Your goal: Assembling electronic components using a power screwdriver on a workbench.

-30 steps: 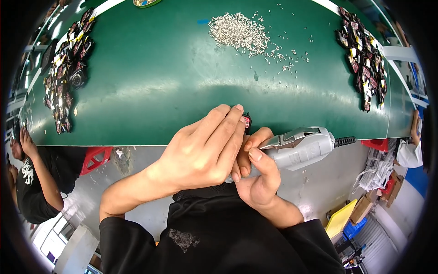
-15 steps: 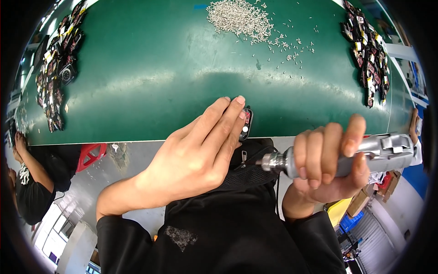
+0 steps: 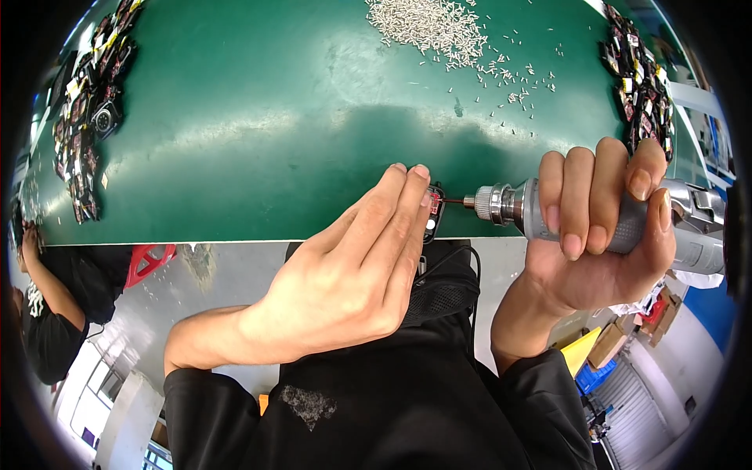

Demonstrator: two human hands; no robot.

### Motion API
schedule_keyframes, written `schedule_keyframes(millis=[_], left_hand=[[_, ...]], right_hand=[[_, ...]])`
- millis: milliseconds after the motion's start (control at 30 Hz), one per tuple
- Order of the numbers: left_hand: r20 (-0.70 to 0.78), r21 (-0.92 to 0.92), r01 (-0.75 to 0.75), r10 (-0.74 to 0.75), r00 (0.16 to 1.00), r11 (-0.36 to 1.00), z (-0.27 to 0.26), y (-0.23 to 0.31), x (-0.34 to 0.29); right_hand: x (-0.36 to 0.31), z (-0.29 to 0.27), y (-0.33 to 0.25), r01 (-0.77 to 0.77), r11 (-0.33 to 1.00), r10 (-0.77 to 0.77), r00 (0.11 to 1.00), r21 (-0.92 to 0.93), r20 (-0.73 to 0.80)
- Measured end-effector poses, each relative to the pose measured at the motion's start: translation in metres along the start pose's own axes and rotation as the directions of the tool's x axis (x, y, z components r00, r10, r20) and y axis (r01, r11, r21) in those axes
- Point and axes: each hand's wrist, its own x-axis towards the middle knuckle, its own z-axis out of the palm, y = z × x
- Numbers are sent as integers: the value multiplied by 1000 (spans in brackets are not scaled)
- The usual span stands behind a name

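My left hand [image 3: 345, 270] lies over a small black device with a rounded case [image 3: 432, 225] at the table's near edge. Its fingers are pressed together and cover most of the case. A strip of red and a white dot show along the case's uncovered right side. My right hand [image 3: 599, 223] is wrapped around a grey electric screwdriver [image 3: 689, 243], held level at the right. The screwdriver's thin bit [image 3: 452, 201] points left, its tip at the device's right edge. Whether it sits in a screw I cannot tell.
A heap of small silvery screws [image 3: 431, 27] lies at the far side of the green table [image 3: 235, 172], some scattered to its right. Piles of black devices line the left [image 3: 82, 117] and right [image 3: 638, 86]. Another person [image 3: 55, 305] sits at the far left.
My right hand has raised the screwdriver from below the table edge, up and to the right, bringing its bit level with the device. My left hand stays on the device.
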Motion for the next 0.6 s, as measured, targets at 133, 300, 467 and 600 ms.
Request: schedule_keyframes(millis=[133,300,467,600], left_hand=[[-11,-12,0,-1,1000,1000,3,0,0],[-55,1,-16,16,998,1000,6,-3,-2],[-47,9,-31,32,998,999,5,-1,0],[-15,22,-31,31,999,999,3,0,0]], right_hand=[[1,-1,-2,-25,1000,26,1000,-10,13],[1,3,-3,-72,996,73,997,-48,22],[3,-1,-3,-93,994,98,992,-62,84],[4,3,3,-62,993,80,978,-101,192]])
